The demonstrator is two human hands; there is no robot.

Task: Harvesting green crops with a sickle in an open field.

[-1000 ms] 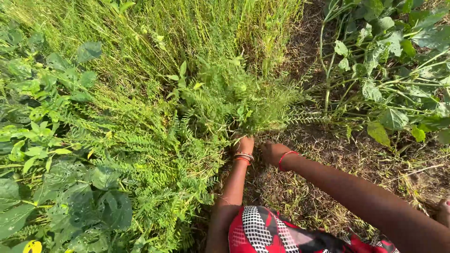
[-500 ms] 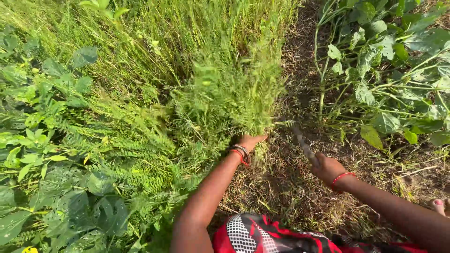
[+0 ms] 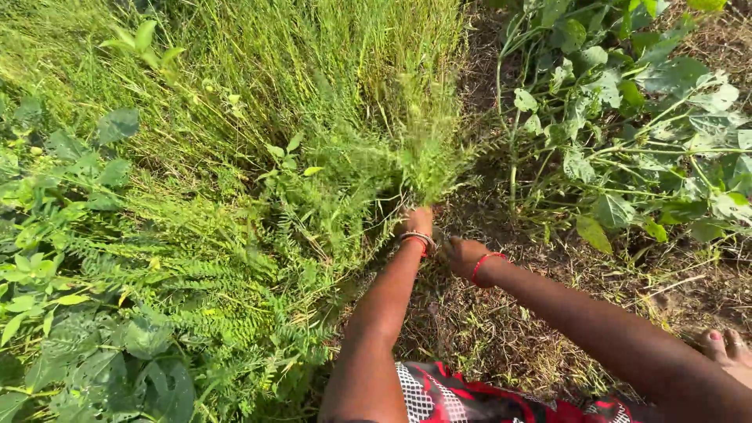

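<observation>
- Far left: broad-leaved weeds [image 3: 94, 368] in a thick mat, ferny stuff [image 3: 211, 290] mixed in, none of it touched.
- Middle: one bunch of fine feathery stalks [image 3: 427, 157], standing upright, long axis running straight up from the soil.
- Left hand [image 3: 419, 223] wrapped tight around the base of that bunch, so bunch sits directly above and beyond the grip.
- One red and silver bangle set on the left wrist [image 3: 417, 241].
- Just right of it: right hand [image 3: 464, 254] low at the stalk base, closed on something, can't tell what, too blurred.
- One red bangle [image 3: 484, 266] on that wrist.
- Left hand clearly nearer the stalks; right just beside, touching or not, hard to say.
- Bare ground [image 3: 486, 337] with dry litter under both arms.
- Far right: big-leaved plant [image 3: 627, 117], well apart; toes [image 3: 724, 345] at the edge.
- Count: two hands, one gripped bunch.
</observation>
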